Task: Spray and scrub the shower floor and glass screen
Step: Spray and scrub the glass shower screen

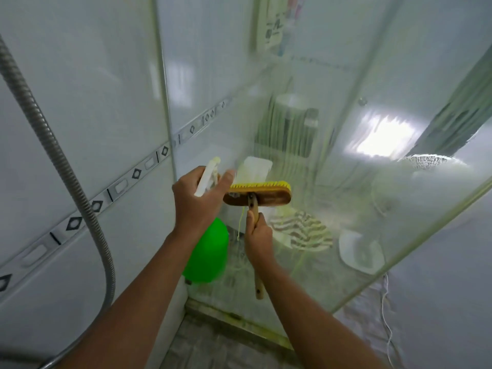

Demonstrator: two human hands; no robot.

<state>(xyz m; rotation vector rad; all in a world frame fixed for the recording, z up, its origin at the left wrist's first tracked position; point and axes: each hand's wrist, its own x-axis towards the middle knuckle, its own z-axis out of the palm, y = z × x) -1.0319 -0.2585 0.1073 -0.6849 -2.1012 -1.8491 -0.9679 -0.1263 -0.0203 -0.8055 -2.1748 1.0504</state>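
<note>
Here the right hand gripped the wooden handle of the scrub brush, its yellow bristles pressed against the glass screen. The left hand was wrapped round the white trigger of a green spray bottle, held just beside the brush head. Scrubbing well probably meant keeping the bristles flat on the streaked glass, working in overlapping strokes, and spraying ahead of the brush. The shower floor lay below.
</note>
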